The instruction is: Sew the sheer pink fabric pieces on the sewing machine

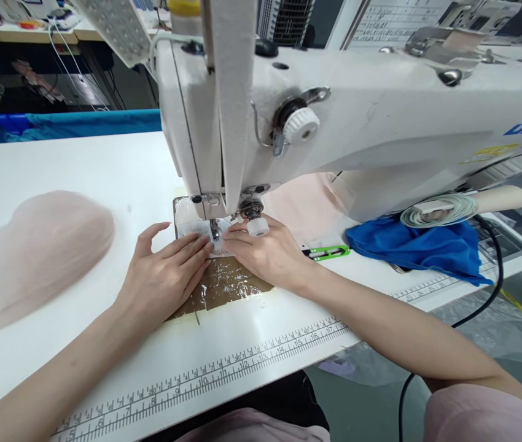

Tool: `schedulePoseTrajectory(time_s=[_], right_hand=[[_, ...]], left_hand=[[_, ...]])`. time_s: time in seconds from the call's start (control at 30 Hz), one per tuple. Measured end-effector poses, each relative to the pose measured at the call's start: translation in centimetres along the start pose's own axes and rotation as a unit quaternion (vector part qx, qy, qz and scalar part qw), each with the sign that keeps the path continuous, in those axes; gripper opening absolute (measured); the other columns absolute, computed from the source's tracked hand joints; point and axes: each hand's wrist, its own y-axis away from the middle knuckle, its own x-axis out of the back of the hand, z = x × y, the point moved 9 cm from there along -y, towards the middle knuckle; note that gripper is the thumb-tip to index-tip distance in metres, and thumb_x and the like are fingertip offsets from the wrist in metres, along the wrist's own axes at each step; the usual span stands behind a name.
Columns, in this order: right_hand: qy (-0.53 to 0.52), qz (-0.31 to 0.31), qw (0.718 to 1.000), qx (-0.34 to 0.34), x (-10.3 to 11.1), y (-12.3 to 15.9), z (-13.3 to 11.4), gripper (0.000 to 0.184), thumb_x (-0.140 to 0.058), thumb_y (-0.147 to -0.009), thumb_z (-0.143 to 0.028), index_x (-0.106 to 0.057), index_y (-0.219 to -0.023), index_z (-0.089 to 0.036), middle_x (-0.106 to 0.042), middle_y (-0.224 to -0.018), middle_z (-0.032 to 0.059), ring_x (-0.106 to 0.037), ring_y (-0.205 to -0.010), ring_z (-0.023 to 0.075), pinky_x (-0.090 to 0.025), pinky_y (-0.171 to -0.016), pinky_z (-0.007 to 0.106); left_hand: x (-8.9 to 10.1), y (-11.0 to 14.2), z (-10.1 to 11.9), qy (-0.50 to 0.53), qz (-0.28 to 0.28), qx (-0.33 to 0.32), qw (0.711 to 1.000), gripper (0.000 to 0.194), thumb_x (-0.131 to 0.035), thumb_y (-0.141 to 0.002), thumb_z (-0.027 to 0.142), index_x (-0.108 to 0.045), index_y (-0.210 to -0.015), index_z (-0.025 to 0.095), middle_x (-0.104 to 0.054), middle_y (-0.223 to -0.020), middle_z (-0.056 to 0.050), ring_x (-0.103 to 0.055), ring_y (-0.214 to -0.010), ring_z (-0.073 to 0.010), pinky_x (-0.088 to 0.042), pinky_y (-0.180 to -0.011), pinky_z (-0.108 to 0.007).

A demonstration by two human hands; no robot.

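A white sewing machine (pixel 381 123) stands on the white table (pixel 104 178). A small white piece of fabric (pixel 196 230) lies under its presser foot (pixel 215 230). My left hand (pixel 164 276) lies flat on the table, fingers stretched out, with the fingertips pressing the fabric from the left. My right hand (pixel 265 252) rests to the right of the needle with its fingers pressed onto the same fabric. A white thimble-like cap (pixel 258 227) sits on one finger of that hand. Beneath both hands is a brown taped patch (pixel 224 285).
A heap of pale pink sheer fabric (pixel 31 252) lies at the left. Peach cloth (pixel 302 202) sits behind the needle, a green tool (pixel 330 252) and blue cloth (pixel 422 248) at the right. A printed ruler (pixel 224 368) runs along the front edge. A black cable (pixel 491 294) hangs off the right side.
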Motion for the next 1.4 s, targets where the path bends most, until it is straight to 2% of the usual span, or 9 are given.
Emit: schedulePoseTrajectory(time_s=[0.43, 0.67, 0.87, 0.97, 1.07, 1.2, 1.27, 1.33, 1.4], right_hand=[[0.023, -0.001, 1.0, -0.011, -0.5, -0.1, 0.5, 0.026, -0.051, -0.093, -0.007, -0.074, -0.089, -0.019, -0.077, -0.093, 0.0018, -0.067, -0.092, 0.0165, -0.049, -0.092, 0.034], [-0.026, -0.007, 1.0, -0.016, -0.6, -0.2, 0.6, 0.027, -0.053, -0.088, -0.001, -0.074, -0.09, -0.018, -0.077, -0.091, 0.0034, -0.067, -0.094, 0.0188, -0.048, -0.091, 0.037], [-0.01, 0.007, 1.0, -0.02, -0.2, -0.2, 0.7, 0.027, -0.05, -0.087, -0.004, -0.073, -0.094, -0.017, -0.077, -0.092, 0.0047, -0.065, -0.092, 0.0201, -0.046, -0.09, 0.037], [-0.006, 0.01, 1.0, -0.015, 0.4, -0.1, 0.3, 0.031, -0.046, -0.085, -0.006, -0.072, -0.098, -0.017, -0.077, -0.095, 0.0048, -0.063, -0.094, 0.0216, -0.045, -0.089, 0.038], [-0.017, 0.015, 1.0, -0.015, 1.1, 0.1, -0.3, 0.031, -0.044, -0.081, -0.006, -0.07, -0.095, -0.015, -0.076, -0.095, 0.0058, -0.063, -0.089, 0.0212, -0.043, -0.089, 0.038], [-0.052, 0.028, 0.998, 0.015, 1.5, 0.1, -1.6, 0.033, -0.043, -0.083, -0.001, -0.068, -0.1, -0.014, -0.075, -0.095, 0.0035, -0.063, -0.083, 0.0161, -0.04, -0.087, 0.033], [-0.046, 0.042, 0.997, 0.037, 1.7, 0.2, -2.1, 0.031, -0.043, -0.084, 0.001, -0.068, -0.091, -0.015, -0.074, -0.089, 0.0018, -0.062, -0.081, 0.0148, -0.04, -0.084, 0.031], [-0.013, 0.068, 0.997, 0.034, 2.1, 0.2, -2.1, 0.032, -0.043, -0.082, 0.004, -0.066, -0.076, -0.016, -0.072, -0.079, 0.0007, -0.06, -0.075, 0.0142, -0.039, -0.082, 0.031], [0.007, 0.085, 0.996, 0.027, 2.5, 0.3, -2.0, 0.033, -0.042, -0.082, 0.004, -0.065, -0.072, -0.017, -0.071, -0.077, 0.0005, -0.058, -0.072, 0.0139, -0.04, -0.078, 0.03]], left_hand=[[-0.3, -0.1, -0.3, -0.012, 0.007, -0.008, 1.0, 0.027, -0.049, -0.098, 0.016, -0.063, -0.12, 0.022, -0.073, -0.115, -0.007, -0.071, -0.105, -0.0256, -0.04, -0.102, -0.056], [-0.2, -0.1, -0.3, -0.007, 0.01, -0.006, 1.0, 0.026, -0.051, -0.097, 0.015, -0.063, -0.119, 0.02, -0.073, -0.116, -0.007, -0.071, -0.105, -0.0252, -0.04, -0.102, -0.053], [-0.6, -0.2, -1.2, -0.041, -0.026, 0.039, 0.998, 0.039, -0.05, -0.098, 0.036, -0.057, -0.129, 0.015, -0.066, -0.128, -0.016, -0.064, -0.116, -0.0327, -0.04, -0.101, -0.055], [0.6, -0.3, -0.2, -0.097, -0.018, 0.012, 0.995, 0.025, -0.053, -0.096, 0.037, -0.066, -0.105, 0.018, -0.076, -0.092, -0.008, -0.07, -0.074, -0.0242, -0.045, -0.08, -0.045], [2.3, -0.5, 0.9, -0.106, 0.024, -0.027, 0.994, 0.016, -0.059, -0.093, 0.029, -0.065, -0.082, 0.02, -0.063, -0.057, 0.003, -0.056, -0.048, -0.0156, -0.04, -0.063, -0.038], [2.6, -0.6, 0.4, -0.076, 0.028, -0.031, 0.996, 0.014, -0.058, -0.094, 0.026, -0.065, -0.103, 0.018, -0.076, -0.094, -0.006, -0.07, -0.083, -0.0225, -0.046, -0.082, -0.043], [2.4, -0.5, 0.1, -0.046, 0.019, -0.035, 0.998, 0.013, -0.058, -0.094, 0.026, -0.064, -0.104, 0.019, -0.077, -0.095, -0.004, -0.071, -0.08, -0.0208, -0.046, -0.085, -0.043], [2.5, -0.2, -0.1, -0.027, 0.032, -0.044, 0.998, 0.008, -0.06, -0.093, 0.026, -0.064, -0.098, 0.021, -0.076, -0.084, -0.001, -0.068, -0.067, -0.0184, -0.047, -0.078, -0.041], [2.4, 0.0, -0.4, -0.003, 0.035, -0.042, 0.998, 0.009, -0.06, -0.092, 0.025, -0.065, -0.099, 0.02, -0.077, -0.09, -0.004, -0.07, -0.076, -0.0205, -0.048, -0.078, -0.041]])
